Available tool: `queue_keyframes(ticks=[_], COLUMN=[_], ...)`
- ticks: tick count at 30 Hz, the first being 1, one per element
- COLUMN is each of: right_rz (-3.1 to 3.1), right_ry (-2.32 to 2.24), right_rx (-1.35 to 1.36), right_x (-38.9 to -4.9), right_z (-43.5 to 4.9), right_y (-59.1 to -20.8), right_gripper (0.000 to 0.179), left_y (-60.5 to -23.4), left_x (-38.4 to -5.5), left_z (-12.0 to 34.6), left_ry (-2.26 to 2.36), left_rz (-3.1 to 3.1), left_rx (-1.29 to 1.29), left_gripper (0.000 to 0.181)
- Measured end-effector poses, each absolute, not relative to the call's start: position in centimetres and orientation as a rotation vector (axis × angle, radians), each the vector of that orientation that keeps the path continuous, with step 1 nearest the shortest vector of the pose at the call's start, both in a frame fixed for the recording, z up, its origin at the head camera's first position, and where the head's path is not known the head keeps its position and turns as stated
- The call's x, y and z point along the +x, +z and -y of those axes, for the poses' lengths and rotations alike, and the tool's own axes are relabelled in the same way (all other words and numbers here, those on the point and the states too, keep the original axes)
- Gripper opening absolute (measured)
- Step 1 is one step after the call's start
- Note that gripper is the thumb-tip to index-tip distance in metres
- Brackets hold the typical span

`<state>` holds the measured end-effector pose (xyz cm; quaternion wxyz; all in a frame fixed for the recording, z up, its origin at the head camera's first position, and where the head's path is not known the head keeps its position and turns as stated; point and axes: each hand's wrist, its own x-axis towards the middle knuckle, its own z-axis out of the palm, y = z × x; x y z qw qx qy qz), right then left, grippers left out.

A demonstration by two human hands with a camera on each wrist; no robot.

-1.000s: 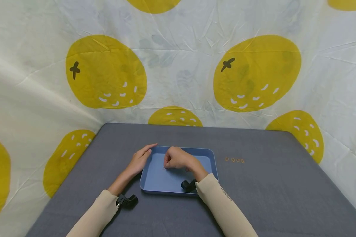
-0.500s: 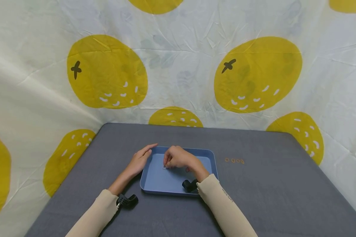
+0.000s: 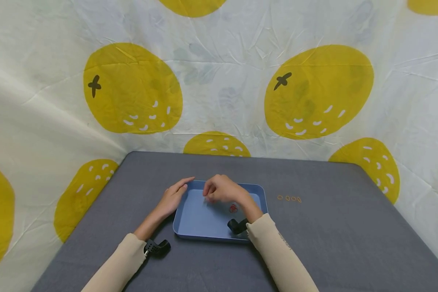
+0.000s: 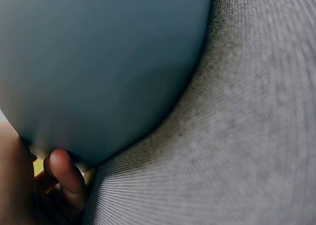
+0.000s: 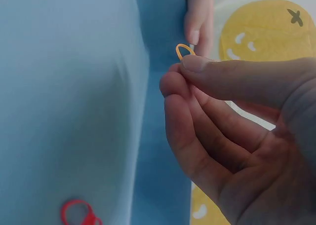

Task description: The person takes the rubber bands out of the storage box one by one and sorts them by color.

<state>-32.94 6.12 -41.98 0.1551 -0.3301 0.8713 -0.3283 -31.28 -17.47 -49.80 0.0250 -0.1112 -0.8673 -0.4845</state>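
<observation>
My right hand (image 3: pixel 222 190), above the upper middle of a blue tray (image 3: pixel 197 223), pinches a small yellow-orange rubber band (image 5: pixel 185 46) between thumb and forefinger. Its loop sticks out past the thumb tip in the right wrist view. A little clump of red rubber bands (image 3: pixel 233 208) lies in the tray beneath my right wrist. My left hand (image 3: pixel 170 198) rests along the tray's left side, fingers stretched toward the far corner. In the left wrist view, its fingertips (image 4: pixel 60 161) show at the tray's edge.
Right of the tray, several orange rubber bands (image 3: pixel 287 198) lie in a short row on the grey tablecloth (image 3: pixel 336 235). A white curtain with yellow fruit shapes (image 3: pixel 317 91) hangs behind the table and at both sides.
My right hand has risen from the tray floor and shifted slightly up and right, with the band in its pinch. The red bands have come into fuller view. My left hand keeps its place.
</observation>
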Motion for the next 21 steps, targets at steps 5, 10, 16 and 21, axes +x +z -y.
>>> queue_keyframes(ticks=[5, 10, 16, 21], right_rz=[-2.515, -2.542, -2.565, -2.575], right_ry=[-0.946, -0.961, -0.992, -1.001], right_rx=[-0.935, -0.928, -0.957, -0.949], right_x=[-33.0, -33.0, -32.7, -32.5], right_z=[-6.6, -7.3, -8.0, -8.9], right_y=[-41.5, -41.0, -40.4, -40.1], right_gripper=[0.011, 0.01, 0.01, 0.011], left_y=[-49.8, -49.7, -49.8, -49.9], left_x=[-31.3, -31.3, -31.3, -31.2], left_z=[17.5, 17.2, 17.2, 17.4], left_ry=[-1.501, -1.492, -1.491, -1.504], left_rz=[2.682, 2.688, 2.684, 2.682], left_rx=[-0.352, -0.344, -0.347, -0.36], left_gripper=[0.04, 0.04, 0.04, 0.04])
